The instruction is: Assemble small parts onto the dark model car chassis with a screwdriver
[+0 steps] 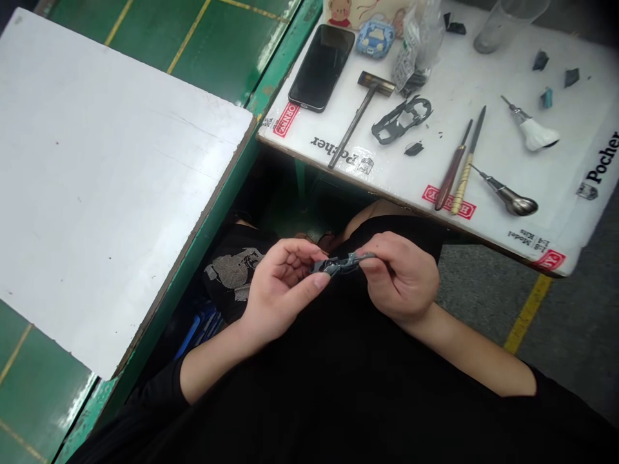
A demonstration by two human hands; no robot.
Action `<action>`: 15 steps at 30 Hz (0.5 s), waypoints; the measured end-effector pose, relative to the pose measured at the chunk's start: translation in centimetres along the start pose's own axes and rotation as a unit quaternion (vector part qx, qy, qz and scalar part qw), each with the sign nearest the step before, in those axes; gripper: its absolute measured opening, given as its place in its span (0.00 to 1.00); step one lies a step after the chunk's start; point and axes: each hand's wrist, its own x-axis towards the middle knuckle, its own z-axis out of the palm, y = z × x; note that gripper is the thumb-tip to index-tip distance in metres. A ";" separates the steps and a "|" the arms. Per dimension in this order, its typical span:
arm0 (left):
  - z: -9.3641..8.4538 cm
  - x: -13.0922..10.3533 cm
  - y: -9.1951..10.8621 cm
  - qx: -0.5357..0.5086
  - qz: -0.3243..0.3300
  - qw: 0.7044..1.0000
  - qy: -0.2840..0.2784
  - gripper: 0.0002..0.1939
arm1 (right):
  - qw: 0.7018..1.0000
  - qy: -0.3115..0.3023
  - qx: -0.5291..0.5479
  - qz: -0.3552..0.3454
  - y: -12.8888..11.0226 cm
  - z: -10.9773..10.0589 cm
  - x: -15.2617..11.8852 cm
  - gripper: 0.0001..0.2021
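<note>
Grey plastic part (341,263), small and elongated, sits between both hands over the person's lap, below the near edge of the desk (483,84). Left hand (280,290) grips its left end: thumb under, fingers (294,248) curled over the top, closed on the part. Right hand (399,277) pinches the right end between thumb and forefinger, the other fingers folded in. Part lies roughly level, slightly higher at the right end. Fine detail of it can't be made out.

Black clothing fills the bottom of the view, both forearms bare.

On the desk, a white box surface with "Pocher" print, well apart from the hands: a dark grey frame piece (401,119) near the middle, a small dark fragment (414,149) just below it. Small hammer (362,113) lies to its left, head away from the person. Black phone (322,66) further left, screen dark. Two slim hand tools (459,164) lie side by side to the right, then a metal-handled tool (507,196) and a white-handled tool (532,129). Clear plastic bag (416,45) and a clear cup (507,22) at the far edge. A few dark offcuts (556,77) scattered at top right.

White board (97,180) on the green surface (207,45) to the left.
</note>
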 end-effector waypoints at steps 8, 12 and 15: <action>0.6 0.8 -0.1 -0.109 -0.129 0.983 0.068 0.13 | 0.995 -0.027 0.025 0.097 0.4 0.3 0.1 0.14; 0.5 1.1 0.0 -0.122 -0.164 0.978 0.035 0.16 | 0.991 -0.031 0.031 0.129 0.6 0.4 0.0 0.15; 0.4 1.2 0.0 -0.112 -0.164 0.980 0.024 0.16 | 0.988 -0.032 0.039 0.146 0.7 0.5 0.1 0.16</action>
